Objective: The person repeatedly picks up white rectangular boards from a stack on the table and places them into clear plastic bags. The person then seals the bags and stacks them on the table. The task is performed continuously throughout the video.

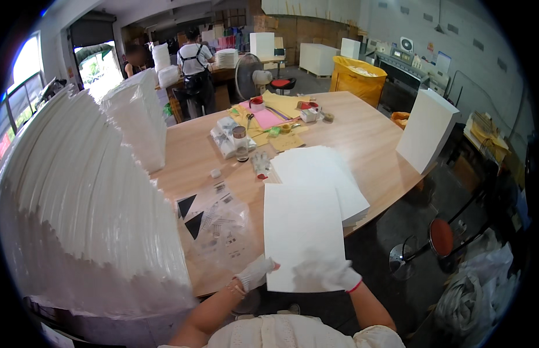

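Observation:
A white rectangular sheet [303, 226] lies in front of me, its near end reaching past the table edge. My left hand [256, 274], in a white knit glove, grips the sheet's near left edge, with a bare fingertip over it. Over the near right part of the sheet is my right hand [334, 275], also gloved; motion smears its fingers. Beyond the sheet a fanned stack of white sheets [313, 165] rests on the table. Left of the sheet are clear plastic bags [226, 232] with black triangles.
Tall plastic-wrapped white stacks [89, 203] crowd the left side. On the wooden table [368, 133] are a glass jar [240, 144], scissors [250, 118], tape and coloured papers. A white block [423, 130] stands at the right edge. A stool [440, 236] is right; two people work beyond.

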Demonstrator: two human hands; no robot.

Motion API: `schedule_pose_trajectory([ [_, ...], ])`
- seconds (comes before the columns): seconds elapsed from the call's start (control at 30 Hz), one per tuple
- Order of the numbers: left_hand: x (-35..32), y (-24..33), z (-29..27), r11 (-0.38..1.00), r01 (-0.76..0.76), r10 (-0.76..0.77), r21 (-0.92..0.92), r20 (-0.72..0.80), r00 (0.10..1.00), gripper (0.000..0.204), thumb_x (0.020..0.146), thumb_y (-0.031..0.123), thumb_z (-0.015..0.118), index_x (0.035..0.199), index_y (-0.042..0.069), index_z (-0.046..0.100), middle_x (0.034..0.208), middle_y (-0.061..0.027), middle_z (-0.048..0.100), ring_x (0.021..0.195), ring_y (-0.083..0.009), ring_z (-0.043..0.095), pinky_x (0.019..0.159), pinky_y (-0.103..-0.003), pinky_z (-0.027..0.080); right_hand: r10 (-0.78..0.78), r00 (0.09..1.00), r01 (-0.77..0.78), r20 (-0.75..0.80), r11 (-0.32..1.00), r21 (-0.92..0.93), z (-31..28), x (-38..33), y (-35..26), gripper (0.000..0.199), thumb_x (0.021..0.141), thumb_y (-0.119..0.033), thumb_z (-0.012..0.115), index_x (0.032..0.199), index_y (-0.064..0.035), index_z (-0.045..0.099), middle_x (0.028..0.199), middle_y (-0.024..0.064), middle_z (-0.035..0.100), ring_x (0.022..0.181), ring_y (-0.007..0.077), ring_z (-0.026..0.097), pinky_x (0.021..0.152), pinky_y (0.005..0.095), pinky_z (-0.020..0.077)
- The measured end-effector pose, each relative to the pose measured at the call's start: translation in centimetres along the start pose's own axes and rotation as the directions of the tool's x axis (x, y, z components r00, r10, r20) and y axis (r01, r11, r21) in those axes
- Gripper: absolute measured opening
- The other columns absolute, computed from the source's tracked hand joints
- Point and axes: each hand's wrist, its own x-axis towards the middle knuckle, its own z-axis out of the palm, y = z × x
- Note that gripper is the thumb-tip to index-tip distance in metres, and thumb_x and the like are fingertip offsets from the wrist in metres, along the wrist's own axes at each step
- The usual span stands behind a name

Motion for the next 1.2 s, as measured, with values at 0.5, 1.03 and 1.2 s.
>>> schedule_pose_trajectory([
  [0.5,-5.8,5.3,-0.8,-0.218,0.559,0.960,0.800,0.074,0.269,0.042,0.074,0.036,0.061,0.098,0.001,0.057,0.123,-0.0179,0.048,0.114,-0.0335,0.045,0.090,-0.047,0.039,-0.449,0.371,0.359,0.813,-0.738,-0.572,-2.6,2.1,8.2,0.026,0.077,-0.008,0.063,0.103,-0.0026,0.059,0.094,0.0170,0.061,0.081,0.0327,0.062,0.070,0.0362,0.0502],
  [1.03,0.2,-4.0,-5.0,0.014,-0.048,0.560,0.999,0.032,0.828,0.050,0.074,0.013,0.057,0.124,0.009,0.051,0.097,-0.0165,0.057,0.080,-0.0311,0.057,0.070,-0.039,0.049,-0.617,0.578,-0.456,0.534,-0.787,-0.416,0.8,18.0,3.8,0.029,0.088,-0.027,0.047,0.114,-0.0174,0.041,0.107,0.0140,0.057,0.092,0.0351,0.060,0.075,0.0473,0.0474],
  [1.2,0.7,-6.1,-14.4,-0.187,0.281,0.946,0.941,0.096,0.309,0.032,0.083,0.012,0.052,0.114,0.006,0.051,0.101,-0.0173,0.057,0.098,-0.0294,0.053,0.092,-0.049,0.040,-0.669,0.665,-0.559,0.334,-0.741,-0.371,3.7,20.0,2.8,0.024,0.091,-0.030,0.037,0.110,-0.0155,0.038,0.096,0.0195,0.063,0.091,0.0358,0.062,0.068,0.0498,0.0482],
])
